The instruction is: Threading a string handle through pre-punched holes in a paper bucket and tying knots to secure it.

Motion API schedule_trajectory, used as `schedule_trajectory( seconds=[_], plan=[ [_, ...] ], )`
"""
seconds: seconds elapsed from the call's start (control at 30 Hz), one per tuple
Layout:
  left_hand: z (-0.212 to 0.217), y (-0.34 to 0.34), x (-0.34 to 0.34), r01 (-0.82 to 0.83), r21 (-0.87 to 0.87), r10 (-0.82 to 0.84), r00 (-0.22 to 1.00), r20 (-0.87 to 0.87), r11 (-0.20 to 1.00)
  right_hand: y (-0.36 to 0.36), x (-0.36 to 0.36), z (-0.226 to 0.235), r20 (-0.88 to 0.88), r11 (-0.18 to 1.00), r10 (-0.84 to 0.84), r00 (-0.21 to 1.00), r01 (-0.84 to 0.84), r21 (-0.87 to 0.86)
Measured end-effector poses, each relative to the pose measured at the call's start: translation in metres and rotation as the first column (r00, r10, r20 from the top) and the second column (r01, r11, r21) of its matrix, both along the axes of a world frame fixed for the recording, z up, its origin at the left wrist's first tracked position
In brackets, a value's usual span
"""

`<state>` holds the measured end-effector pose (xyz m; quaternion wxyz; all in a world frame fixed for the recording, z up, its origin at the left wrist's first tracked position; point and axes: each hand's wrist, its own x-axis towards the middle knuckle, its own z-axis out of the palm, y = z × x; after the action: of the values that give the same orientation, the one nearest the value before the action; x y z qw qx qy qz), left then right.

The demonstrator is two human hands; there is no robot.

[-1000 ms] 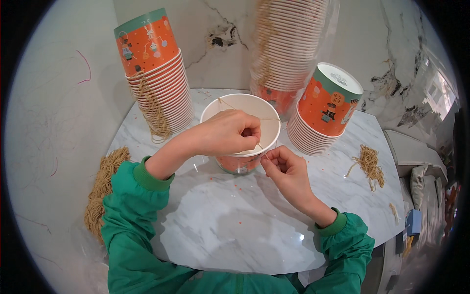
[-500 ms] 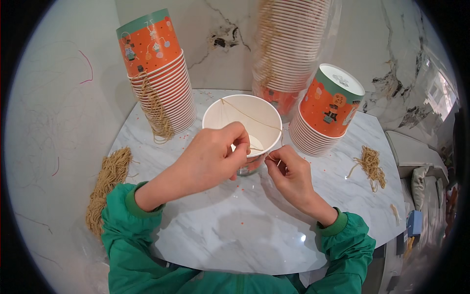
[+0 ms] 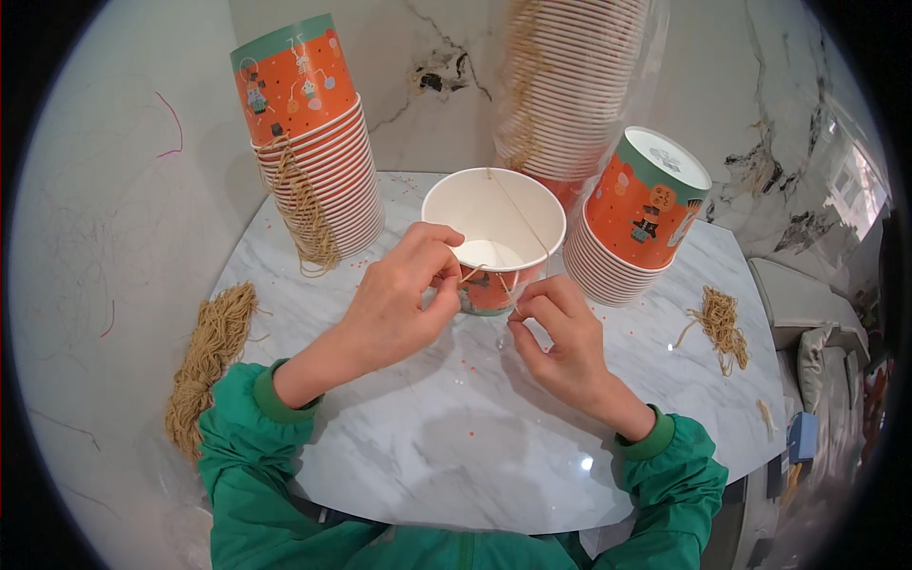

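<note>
The paper cup point(image 3: 475, 204) stands upright on the marbled desk point(image 3: 399, 465), between a left stack point(image 3: 332, 185) and a right stack point(image 3: 627, 223) of inverted cups. A tan cord point(image 3: 521, 205) crosses its mouth from the far rim. The left hand point(image 3: 404, 290) pinches a strand between thumb and fingers at the near wall; the right hand's point(image 3: 562, 334) fingers pinch cord just beside the cup.

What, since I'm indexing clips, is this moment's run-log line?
Left hand pinches tan string | right hand pinches string | cup upright, string across mouth
</note>
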<state>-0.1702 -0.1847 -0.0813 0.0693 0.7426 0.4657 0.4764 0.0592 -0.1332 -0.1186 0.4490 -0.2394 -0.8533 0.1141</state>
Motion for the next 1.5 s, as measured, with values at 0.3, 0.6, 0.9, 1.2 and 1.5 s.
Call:
schedule_trajectory(
  seconds=[0.3,0.6,0.9,1.2,1.5],
  plan=[
    [-0.014,-0.003,0.002,0.015,-0.035,-0.018,0.996,-0.085,0.999,0.003,-0.012,-0.004,-0.061,0.991,0.066,0.996,-0.072,-0.109],
    [-0.031,-0.004,0.011,0.007,0.11,-0.001,0.999,-0.048,0.994,-0.002,-0.027,0.0,-0.207,0.95,0.07,0.976,-0.128,-0.284],
    [-0.04,-0.005,0.019,0.091,-0.102,-0.077,0.989,0.126,0.991,0.002,-0.033,-0.003,-0.345,0.864,0.079,0.935,-0.237,-0.444],
    [-0.02,-0.004,0.029,0.338,-0.43,0.11,0.666,0.738,0.837,0.001,-0.034,-0.004,-0.136,0.996,-0.012,0.991,0.0,-0.092],
    [-0.014,0.006,0.031,0.417,-0.492,0.17,0.605,0.777,0.764,0.004,-0.032,-0.003,-0.069,0.985,-0.052,0.996,0.063,0.163]
  ],
)
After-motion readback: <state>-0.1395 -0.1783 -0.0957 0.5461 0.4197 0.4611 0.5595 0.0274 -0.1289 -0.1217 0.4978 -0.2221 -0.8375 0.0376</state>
